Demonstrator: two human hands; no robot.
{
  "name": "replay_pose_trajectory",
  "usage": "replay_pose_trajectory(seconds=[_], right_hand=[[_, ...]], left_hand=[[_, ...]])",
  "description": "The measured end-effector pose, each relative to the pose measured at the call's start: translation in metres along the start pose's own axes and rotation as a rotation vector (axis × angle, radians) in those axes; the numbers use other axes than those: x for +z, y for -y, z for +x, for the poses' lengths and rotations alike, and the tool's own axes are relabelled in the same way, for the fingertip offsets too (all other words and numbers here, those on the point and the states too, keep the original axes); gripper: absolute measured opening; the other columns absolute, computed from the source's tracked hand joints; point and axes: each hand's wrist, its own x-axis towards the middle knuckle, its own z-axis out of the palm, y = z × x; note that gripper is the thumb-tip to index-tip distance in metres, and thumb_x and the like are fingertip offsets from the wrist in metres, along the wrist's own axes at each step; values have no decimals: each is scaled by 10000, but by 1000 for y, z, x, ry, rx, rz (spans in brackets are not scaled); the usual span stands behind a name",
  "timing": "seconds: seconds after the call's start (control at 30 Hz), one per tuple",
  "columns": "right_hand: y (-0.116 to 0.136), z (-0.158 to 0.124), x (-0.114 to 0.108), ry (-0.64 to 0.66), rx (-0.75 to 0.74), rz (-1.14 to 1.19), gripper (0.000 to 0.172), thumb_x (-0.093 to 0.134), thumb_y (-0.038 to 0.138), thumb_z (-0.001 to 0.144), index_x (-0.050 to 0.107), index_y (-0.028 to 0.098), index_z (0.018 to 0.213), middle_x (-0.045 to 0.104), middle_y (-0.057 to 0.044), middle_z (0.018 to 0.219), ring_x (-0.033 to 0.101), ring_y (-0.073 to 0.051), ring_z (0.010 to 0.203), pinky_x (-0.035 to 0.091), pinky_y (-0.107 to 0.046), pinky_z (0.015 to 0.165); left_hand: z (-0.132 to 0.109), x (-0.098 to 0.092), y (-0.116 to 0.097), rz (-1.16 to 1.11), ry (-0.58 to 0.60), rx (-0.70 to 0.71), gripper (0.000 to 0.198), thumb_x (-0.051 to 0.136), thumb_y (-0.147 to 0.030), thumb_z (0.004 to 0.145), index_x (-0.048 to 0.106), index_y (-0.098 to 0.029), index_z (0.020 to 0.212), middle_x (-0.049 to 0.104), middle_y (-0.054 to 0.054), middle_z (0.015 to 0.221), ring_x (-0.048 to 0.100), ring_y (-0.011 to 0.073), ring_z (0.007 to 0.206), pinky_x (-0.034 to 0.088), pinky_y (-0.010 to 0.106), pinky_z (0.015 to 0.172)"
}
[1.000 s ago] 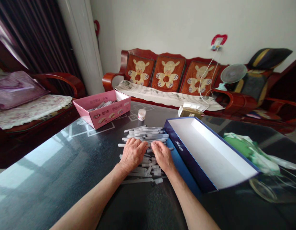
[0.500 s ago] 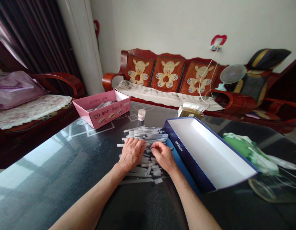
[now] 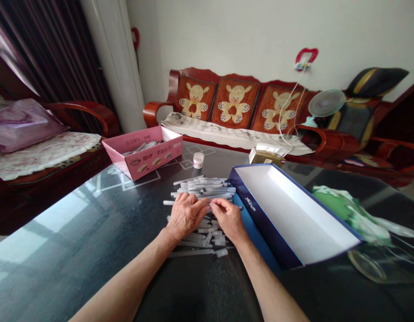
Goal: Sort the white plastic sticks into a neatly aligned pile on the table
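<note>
My left hand (image 3: 186,213) is closed around a slim whitish pen (image 3: 168,202), whose end sticks out to the left of the fingers. My right hand (image 3: 228,218) is pinched, its fingertips meeting those of the left; whatever lies between them is too small and hidden to make out. Behind the hands is a pile of similar pens (image 3: 203,182), some with dark tips. Under and in front of them are loose translucent caps (image 3: 219,240) and a few pens lying crosswise on the dark table (image 3: 93,232).
A pink box (image 3: 149,161) with pens inside stands at the back left. A small white jar (image 3: 198,160) sits behind the pile. To the right are an open blue box (image 3: 294,214), a tissue pack (image 3: 265,155) and a green-and-white bag (image 3: 348,210).
My left fingers and thumb have moved right to meet my right fingertips, closing the gap between the hands. The pile and boxes have not moved.
</note>
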Motion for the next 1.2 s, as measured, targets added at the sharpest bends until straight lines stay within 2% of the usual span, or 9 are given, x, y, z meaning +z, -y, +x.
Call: replay_pose_trajectory(seconds=[0.2,0.3,0.43,0.53,0.7,0.83,1.03,1.1,1.2], right_hand=[[-10,4,-11,-162,77,-10,230,512,403,829,593,191,790,660,-30,713,623,-184,676,480,-271,605],[-10,3,-8,-213,-139,-209,199,513,336,842,620,184,911,678,-79,891,625,-217,846,490,-331,756],[-2,-1,0,-57,-429,-449,199,509,234,867,641,215,1014,666,-76,993,576,-229,978,421,-381,896],[-2,-3,-2,-4,-419,-535,192,479,204,889,661,226,948,672,-53,864,582,-216,879,414,-370,842],[-14,0,-22,-66,-356,-531,148,527,186,822,669,219,846,655,-56,878,575,-220,900,409,-371,855],[-15,-1,-26,12,-359,-541,115,570,156,742,662,221,767,643,-43,875,569,-222,914,395,-386,893],[-10,-1,-21,-47,-370,-491,188,538,164,776,639,200,931,646,-66,960,565,-235,976,402,-400,920],[-9,-1,-21,-84,-373,-450,172,513,179,811,631,199,935,647,-71,962,573,-230,971,418,-394,914],[-9,-1,-21,-131,-356,-379,192,483,189,842,620,205,976,644,-79,984,583,-223,978,443,-382,910]], left_hand=[[-1,5,9,87,-59,-139,283,504,-427,890,684,-245,769,570,24,640,491,185,689,299,339,715],[0,4,9,79,-21,-103,272,493,-399,899,684,-244,783,574,25,655,498,185,710,300,339,725],[2,0,6,50,-8,-49,277,475,-408,909,688,-249,831,579,29,689,501,187,732,309,338,733],[1,-1,9,28,-14,-17,264,483,-417,907,686,-249,885,592,32,724,499,187,744,318,338,742],[-2,3,26,33,-116,-107,229,508,-384,903,673,-234,957,614,37,771,503,180,762,338,334,764],[-3,6,33,21,-189,-131,205,527,-352,894,660,-219,977,618,42,803,505,184,782,353,334,772],[3,-6,17,-76,-218,-12,209,490,-236,906,613,-198,1071,621,65,904,501,183,838,374,350,830],[5,-14,9,-74,-194,45,193,513,-259,897,626,-244,1053,616,60,988,505,194,908,355,393,898],[4,-22,0,-52,-179,90,213,553,-332,878,633,-319,1075,600,48,1059,516,190,891,397,361,830]])
